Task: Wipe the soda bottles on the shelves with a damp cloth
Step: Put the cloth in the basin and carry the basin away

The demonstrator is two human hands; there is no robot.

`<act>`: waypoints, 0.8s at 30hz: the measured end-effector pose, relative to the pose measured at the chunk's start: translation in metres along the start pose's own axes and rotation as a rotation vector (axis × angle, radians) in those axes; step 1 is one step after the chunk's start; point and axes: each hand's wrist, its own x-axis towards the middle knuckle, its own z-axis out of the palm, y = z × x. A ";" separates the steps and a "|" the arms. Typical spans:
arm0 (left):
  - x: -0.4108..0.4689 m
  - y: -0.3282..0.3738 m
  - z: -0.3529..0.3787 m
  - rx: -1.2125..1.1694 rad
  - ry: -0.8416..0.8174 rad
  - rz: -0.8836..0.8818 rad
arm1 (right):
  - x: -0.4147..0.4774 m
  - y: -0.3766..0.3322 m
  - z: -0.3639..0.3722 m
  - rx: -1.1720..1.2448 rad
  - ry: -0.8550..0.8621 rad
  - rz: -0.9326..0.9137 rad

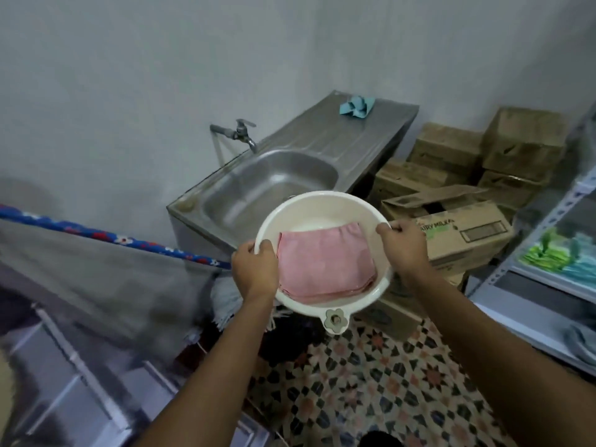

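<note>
Where the cloth [325,262] lies: folded in the basin [309,196], between both hands.
Fingers [265,245]: left hand [254,269], right hand [403,246] each clasp the rim.
Sink [274,179]: straight ahead, beyond the basin.

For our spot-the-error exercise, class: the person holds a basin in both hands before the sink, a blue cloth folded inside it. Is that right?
No. The cloth in the basin is pink, not blue; the blue cloth lies on the drainboard. The head view shows it. The left hand and right hand do grip the basin before the sink.
</note>
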 end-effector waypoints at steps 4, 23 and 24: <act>0.048 0.014 0.025 -0.024 0.027 -0.006 | 0.072 -0.019 0.034 -0.017 -0.081 -0.040; 0.210 0.007 0.085 0.141 0.221 -0.259 | 0.294 -0.060 0.218 -0.236 -0.769 -0.139; 0.216 0.006 0.085 0.150 0.209 -0.270 | 0.299 -0.057 0.226 -0.239 -0.792 -0.126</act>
